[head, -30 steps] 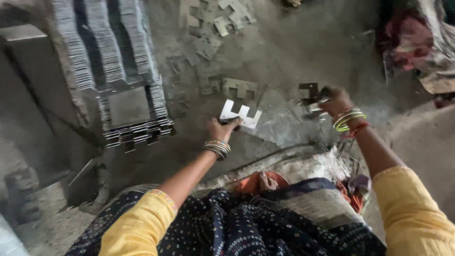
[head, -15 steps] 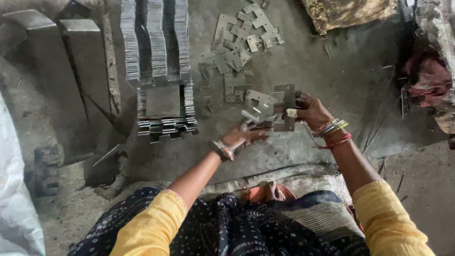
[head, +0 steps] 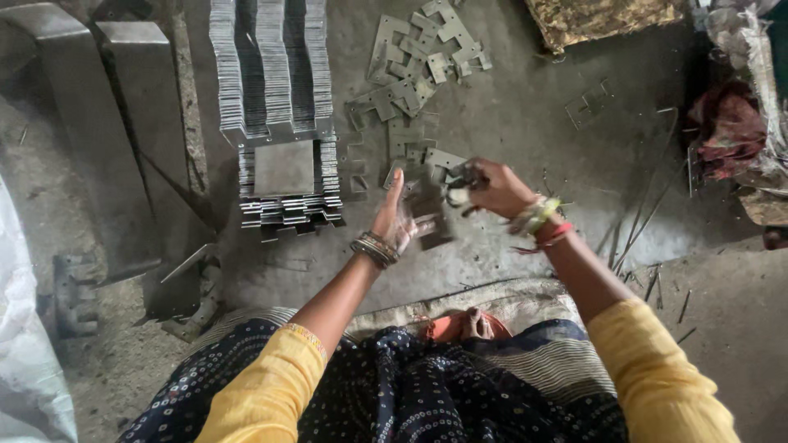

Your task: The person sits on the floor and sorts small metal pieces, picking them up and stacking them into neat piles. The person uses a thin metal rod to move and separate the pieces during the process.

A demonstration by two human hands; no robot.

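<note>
My left hand [head: 394, 215] is held up with the fingers straight and apart, palm turned toward a stack of grey E-shaped metal plates [head: 428, 215] that rests against it. My right hand [head: 491, 187] is closed on the same plates from the right, at their upper end. Both wrists carry bangles. A tall ordered stack of the same plates [head: 283, 123] lies on the dusty floor to the left of my hands. Loose plates [head: 419, 61] are scattered on the floor beyond them.
Two grey metal blocks [head: 98, 107] lie at the far left, with a white sack [head: 25, 361] at the left edge. Thin metal rods [head: 648, 213] lie on the floor at the right. A red cloth bundle [head: 726, 123] sits at the right edge.
My hands have come together; the left hand, which pinched a bright plate a second ago, now stands flat against the plates my right hand brought over. The view has shifted.
</note>
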